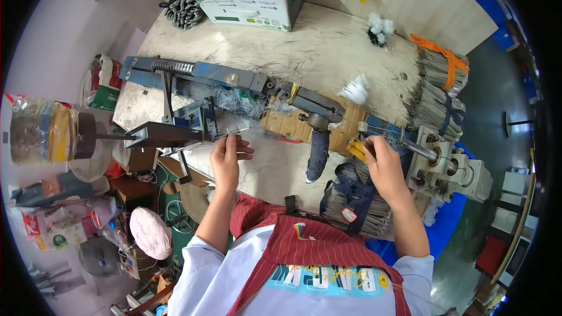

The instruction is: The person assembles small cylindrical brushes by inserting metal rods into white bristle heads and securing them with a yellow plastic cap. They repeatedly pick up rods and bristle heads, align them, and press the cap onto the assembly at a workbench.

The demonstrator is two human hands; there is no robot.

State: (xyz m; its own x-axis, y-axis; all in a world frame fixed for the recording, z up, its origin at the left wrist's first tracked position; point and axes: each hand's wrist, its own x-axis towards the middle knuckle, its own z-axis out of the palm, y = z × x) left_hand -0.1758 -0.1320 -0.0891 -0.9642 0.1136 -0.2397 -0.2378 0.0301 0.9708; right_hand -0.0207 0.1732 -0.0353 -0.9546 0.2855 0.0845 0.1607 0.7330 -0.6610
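My left hand (227, 158) is beside the black metal arm (170, 134) of the blue bench machine (225, 73). Its thumb and forefinger are closed at a thin pale strand, too fine to name, and the other fingers curl loosely. To the right, my right hand (383, 167) has its fingertips pinched together next to a yellow piece (357, 149) and the cardboard (281, 124) under the machine. Whatever it grips is hidden. Between my hands hangs a dark wrapped lever handle (317, 155). Loose clear bristles (240, 102) lie around the machine.
Bundles of thin wire rods lie at right, one tied with an orange strip (448, 61); another bundle (357, 199) sits near my apron. A metal chuck unit (448, 161) stands far right. White brushes (355, 89) and a carton (252, 6) are on the table (328, 35).
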